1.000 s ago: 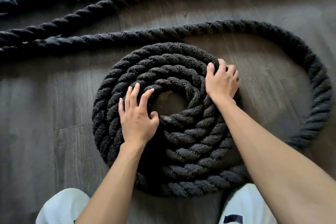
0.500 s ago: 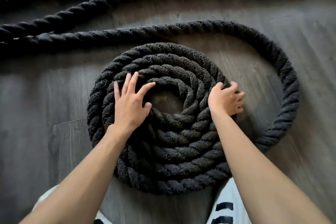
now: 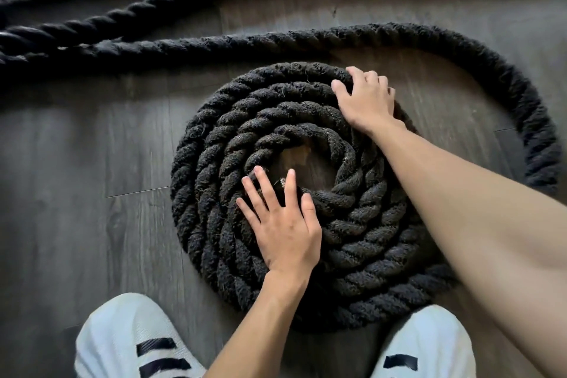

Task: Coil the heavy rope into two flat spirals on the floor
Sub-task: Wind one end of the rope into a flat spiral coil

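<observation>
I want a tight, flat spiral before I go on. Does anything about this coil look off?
The coil lies flat, but its centre is not closed: bare floor shows in a hole there. The loose rope swings wide on the right, well apart from the outermost turn.

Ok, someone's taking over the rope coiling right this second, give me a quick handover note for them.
Left hand: flat, fingers spread, pressing the inner turns of the thick black twisted rope.
Right hand: fingers curled over the spiral's outermost turn, upper right.
Done: one flat spiral of several turns on the grey wood-plank floor.
Left: the loose tail arcs round the right side and runs off left; it likely wants winding in. No second spiral in view.
</observation>
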